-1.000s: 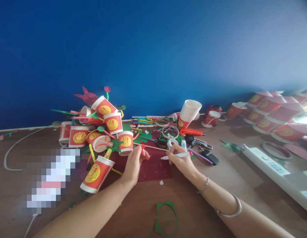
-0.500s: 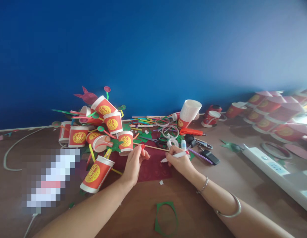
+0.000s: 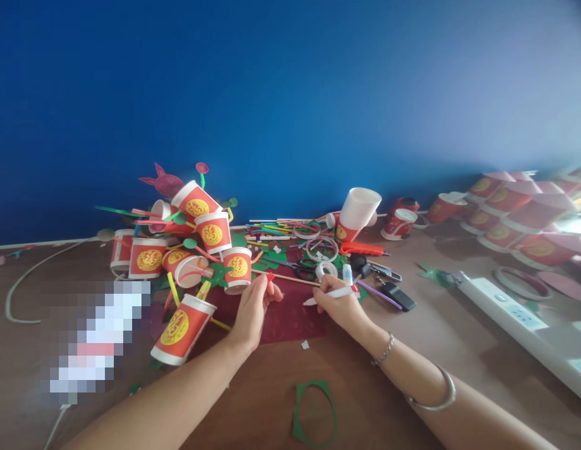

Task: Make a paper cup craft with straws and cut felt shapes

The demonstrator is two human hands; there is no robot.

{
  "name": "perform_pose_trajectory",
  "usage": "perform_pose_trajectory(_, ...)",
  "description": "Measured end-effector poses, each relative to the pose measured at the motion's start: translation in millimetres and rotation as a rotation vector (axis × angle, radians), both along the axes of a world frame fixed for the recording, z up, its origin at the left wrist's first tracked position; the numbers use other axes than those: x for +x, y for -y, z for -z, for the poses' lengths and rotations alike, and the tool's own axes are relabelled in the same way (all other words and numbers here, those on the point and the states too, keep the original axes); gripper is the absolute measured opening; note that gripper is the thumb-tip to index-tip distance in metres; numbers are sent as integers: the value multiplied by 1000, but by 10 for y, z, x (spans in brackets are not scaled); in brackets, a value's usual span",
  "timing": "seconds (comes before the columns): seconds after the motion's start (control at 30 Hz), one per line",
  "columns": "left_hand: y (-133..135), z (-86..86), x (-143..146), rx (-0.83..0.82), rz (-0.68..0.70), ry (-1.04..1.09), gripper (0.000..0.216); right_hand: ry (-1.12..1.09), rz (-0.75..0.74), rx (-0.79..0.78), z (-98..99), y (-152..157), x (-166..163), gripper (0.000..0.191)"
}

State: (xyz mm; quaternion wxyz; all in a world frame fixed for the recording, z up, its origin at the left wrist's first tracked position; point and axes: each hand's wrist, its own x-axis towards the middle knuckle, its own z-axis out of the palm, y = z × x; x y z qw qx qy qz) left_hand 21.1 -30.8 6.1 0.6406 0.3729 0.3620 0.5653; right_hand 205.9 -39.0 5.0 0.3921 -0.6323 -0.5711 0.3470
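My right hand [image 3: 339, 300] is closed on a white marker [image 3: 334, 294] with a red end, its tip pointing left over a dark red sheet [image 3: 290, 315]. Between the fingers of my left hand [image 3: 256, 304] is a small red cap [image 3: 270, 277]. Faint drawn shapes show on the sheet. To the left of my left hand stands a pile of red and white paper cups [image 3: 182, 328] with straws and cut paper fixed to them. A roll of white tape [image 3: 326, 270] and a glue stick [image 3: 347, 275] lie just beyond my right hand.
Behind the hands are scissors [image 3: 294, 265], coloured straws [image 3: 271, 230], a stack of cups [image 3: 358, 212] and an orange cutter [image 3: 363, 249]. A power strip [image 3: 506, 312] and stacked cups [image 3: 534, 212] stand right. A green paper frame [image 3: 297, 422] lies in front; a blue wall [image 3: 290, 112] rises behind.
The marker in my right hand has shifted very slightly left. My left hand and the things on the table stay put.
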Motion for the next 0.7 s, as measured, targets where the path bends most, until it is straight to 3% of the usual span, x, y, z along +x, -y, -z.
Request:
perform_pose_trajectory(0.27, 4, -19, 8, -1, -4, -8, 36, -152, 25, 29, -55, 25, -1, 32)
perform_pose_trajectory(0.53, -1, -17, 9, -4, 0, 10, 33, -143, -164, 1, -60, 45, -23, 24)
perform_pose_trajectory(0.7, -2, -8, 5, -12, -1, 6, 33, -119, -157, -26, -84, 54, -67, 27)
